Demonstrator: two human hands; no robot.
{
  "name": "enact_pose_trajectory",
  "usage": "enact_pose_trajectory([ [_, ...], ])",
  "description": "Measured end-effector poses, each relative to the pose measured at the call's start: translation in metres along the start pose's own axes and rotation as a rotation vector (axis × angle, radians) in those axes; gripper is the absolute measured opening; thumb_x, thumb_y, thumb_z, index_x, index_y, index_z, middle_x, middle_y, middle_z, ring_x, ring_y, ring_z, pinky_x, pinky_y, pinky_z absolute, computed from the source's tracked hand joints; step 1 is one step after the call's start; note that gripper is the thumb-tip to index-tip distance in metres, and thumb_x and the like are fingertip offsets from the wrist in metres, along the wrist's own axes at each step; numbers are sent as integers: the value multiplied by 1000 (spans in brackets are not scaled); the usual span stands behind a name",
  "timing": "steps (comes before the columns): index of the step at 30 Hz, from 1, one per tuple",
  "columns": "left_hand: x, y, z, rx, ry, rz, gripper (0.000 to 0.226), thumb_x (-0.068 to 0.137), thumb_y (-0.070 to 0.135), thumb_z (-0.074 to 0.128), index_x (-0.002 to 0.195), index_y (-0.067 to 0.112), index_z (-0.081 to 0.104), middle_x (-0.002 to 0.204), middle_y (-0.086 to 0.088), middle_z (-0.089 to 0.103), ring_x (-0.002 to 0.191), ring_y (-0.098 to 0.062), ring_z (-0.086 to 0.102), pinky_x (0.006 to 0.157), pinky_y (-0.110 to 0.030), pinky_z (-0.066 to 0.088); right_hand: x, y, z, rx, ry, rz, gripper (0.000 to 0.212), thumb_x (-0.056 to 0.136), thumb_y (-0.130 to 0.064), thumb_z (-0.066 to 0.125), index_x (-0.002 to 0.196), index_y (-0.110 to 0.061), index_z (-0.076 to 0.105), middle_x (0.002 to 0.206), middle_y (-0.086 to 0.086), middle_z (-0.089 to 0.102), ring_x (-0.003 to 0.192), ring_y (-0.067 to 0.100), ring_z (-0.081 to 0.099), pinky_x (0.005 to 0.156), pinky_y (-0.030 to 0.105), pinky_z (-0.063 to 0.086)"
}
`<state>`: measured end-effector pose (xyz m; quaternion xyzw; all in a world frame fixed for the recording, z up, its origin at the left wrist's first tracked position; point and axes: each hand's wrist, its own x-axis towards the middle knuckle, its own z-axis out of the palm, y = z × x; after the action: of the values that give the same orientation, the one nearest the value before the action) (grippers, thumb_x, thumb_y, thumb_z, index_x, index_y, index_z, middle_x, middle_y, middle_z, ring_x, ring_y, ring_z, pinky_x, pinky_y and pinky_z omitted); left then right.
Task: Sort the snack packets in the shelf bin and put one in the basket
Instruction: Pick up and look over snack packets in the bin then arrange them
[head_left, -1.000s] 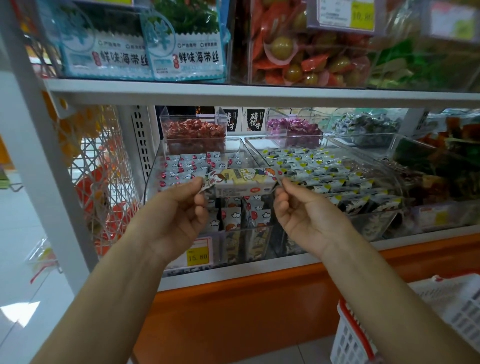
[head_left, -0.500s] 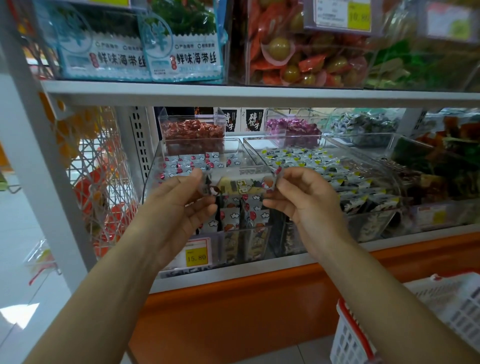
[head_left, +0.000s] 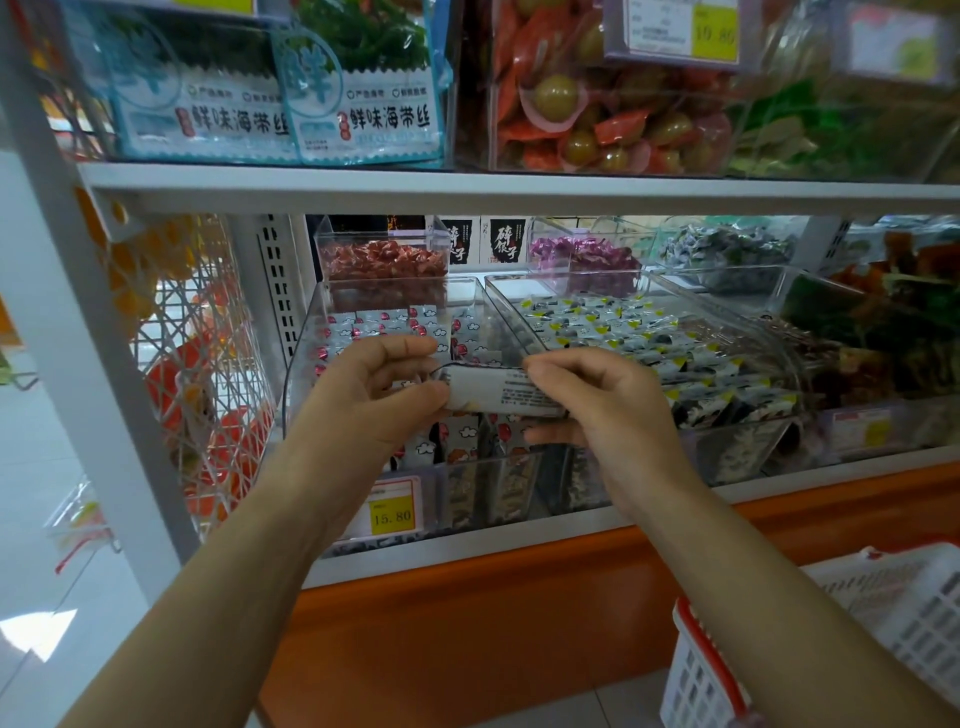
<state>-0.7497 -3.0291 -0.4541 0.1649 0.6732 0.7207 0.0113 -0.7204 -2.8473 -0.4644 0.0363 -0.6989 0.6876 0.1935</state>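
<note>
Store shelf (head_left: 467, 189) fills the view, clear shelf bin (head_left: 306, 364) of snack packets below; white basket (head_left: 883, 623) lower right. Left hand (head_left: 374, 395) and right hand (head_left: 597, 400) each pinch one end of a packet (head_left: 498, 397), back side up, above that bin.

The snack packet (head_left: 501, 395) pinched between the left hand (head_left: 371, 395) and right hand (head_left: 605, 402) has both ends covered by fingers; the small print on its pale face is too fine to read. Below the hands, the packets standing in the clear shelf bin (head_left: 306, 364) are partly hidden behind knuckles and wrists. Down and right of the right hand, the white basket (head_left: 883, 618) is cut off by the right and bottom edges. Below the left wrist, a yellow price tag (head_left: 392, 514) has its left part covered by the forearm. Far above and right of the hands, upper-shelf goods blur into green and orange smears
</note>
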Motion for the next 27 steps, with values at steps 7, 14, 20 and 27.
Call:
enact_pose_trajectory([
  [7,-6,6,9,225,-47,1,22,84,11,62,102,24,63,102,0,63,88,-12,64,67,-14,53,-1,1,0,-255,70,-167,19,90,-15,61,75,-6,68,73,8,66,60,12,66,50,31,58],
  [14,-5,9,7,250,44,-36,17,84,17,65,69,15,72,67,-2,70,57,-12,65,47,-17,52,-4,1,2,-298,-29,-200,15,90,-14,61,76,-16,68,75,3,68,57,10,66,52,23,55],
  [20,-5,9,4,301,56,24,20,83,17,63,65,15,70,62,6,70,52,-9,65,45,-12,48,-4,2,4,-264,-28,-188,14,89,-14,62,78,-12,70,72,1,68,55,11,66,47,18,52],
  [27,-5,3,3,457,-28,86,12,84,25,64,95,27,66,85,5,65,67,0,63,52,-8,47,0,7,4,-219,20,-138,22,92,-17,58,78,-4,70,75,16,66,63,17,68,55,32,59],
])
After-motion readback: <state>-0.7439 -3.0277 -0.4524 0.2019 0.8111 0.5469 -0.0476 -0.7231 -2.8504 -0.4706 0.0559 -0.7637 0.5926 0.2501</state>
